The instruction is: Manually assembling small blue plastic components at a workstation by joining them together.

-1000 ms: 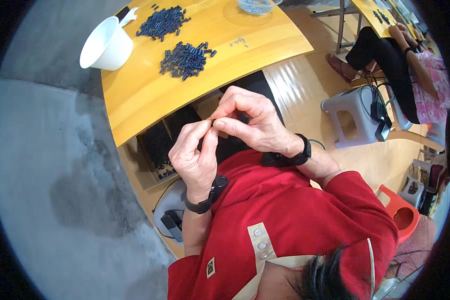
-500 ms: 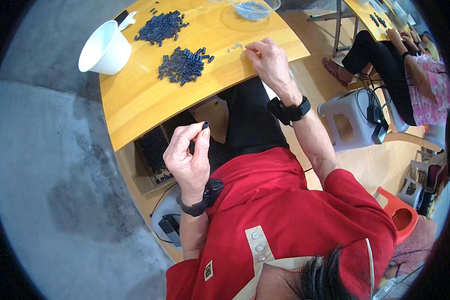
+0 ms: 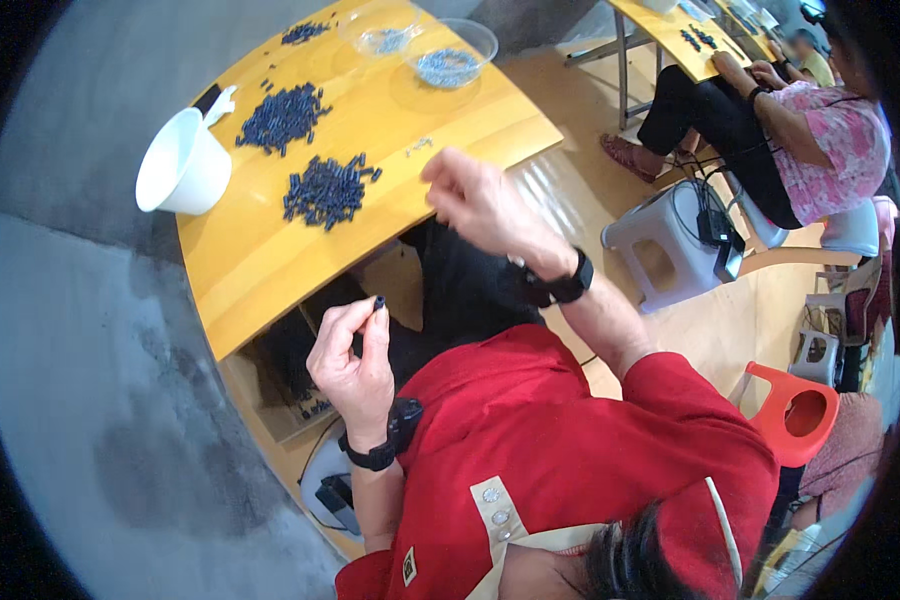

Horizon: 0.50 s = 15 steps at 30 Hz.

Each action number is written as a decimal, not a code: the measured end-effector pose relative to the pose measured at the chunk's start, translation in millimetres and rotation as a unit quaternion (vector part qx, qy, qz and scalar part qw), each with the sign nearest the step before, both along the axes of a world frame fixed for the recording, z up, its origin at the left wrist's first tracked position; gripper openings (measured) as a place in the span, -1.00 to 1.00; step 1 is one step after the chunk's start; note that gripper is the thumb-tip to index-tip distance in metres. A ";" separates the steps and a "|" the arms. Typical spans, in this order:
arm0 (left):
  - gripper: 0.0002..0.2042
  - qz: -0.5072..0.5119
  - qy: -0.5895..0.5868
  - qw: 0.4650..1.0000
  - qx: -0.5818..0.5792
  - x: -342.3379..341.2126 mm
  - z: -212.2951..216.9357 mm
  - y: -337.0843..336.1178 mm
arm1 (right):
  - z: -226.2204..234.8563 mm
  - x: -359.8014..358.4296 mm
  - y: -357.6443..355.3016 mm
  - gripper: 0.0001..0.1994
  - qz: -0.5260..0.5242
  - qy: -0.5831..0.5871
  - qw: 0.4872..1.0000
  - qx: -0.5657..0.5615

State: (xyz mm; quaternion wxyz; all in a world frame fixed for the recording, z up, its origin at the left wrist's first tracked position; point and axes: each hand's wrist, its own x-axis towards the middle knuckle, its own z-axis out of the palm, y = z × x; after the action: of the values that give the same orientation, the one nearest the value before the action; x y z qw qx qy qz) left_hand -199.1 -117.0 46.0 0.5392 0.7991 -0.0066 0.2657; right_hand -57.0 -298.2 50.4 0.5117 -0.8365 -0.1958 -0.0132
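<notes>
Fingers of my left hand (image 3: 353, 372) clamp 1 black plastic-looking tube (image 3: 379, 303); I'd steady it by the yellow wooden worktop's (image 3: 255, 240) near edge. Right hand (image 3: 485, 205) blurred: can't tell.

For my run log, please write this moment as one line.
left hand: pinches dark tube | right hand: near yellow table, contents unclear | table: tube piles, small silvery pieces
</notes>
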 end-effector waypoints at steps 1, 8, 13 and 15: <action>-0.92 -0.001 -0.002 1.000 0.019 0.5 1.1 -0.7 | -2.7 -7.9 -0.9 -0.90 0.024 0.040 0.998 0.038; -0.91 0.008 -0.004 1.000 -0.014 -8.8 2.9 -2.7 | 14.5 -50.5 9.5 -0.89 0.156 0.134 0.968 0.142; -0.90 0.001 -0.008 1.000 0.009 -11.9 18.8 1.6 | 19.1 -57.9 13.0 -0.90 0.199 0.245 0.909 0.272; -0.89 0.003 -0.021 1.000 0.022 -7.9 24.9 0.1 | 20.5 -58.2 15.1 -0.91 0.218 0.255 0.891 0.305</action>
State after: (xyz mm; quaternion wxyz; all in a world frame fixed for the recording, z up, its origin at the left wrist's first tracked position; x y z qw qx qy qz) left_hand -207.0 -116.9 70.9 0.5204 0.8051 -0.0217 0.2838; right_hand -115.2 -283.0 70.9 0.7639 -0.5502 -0.2226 0.2533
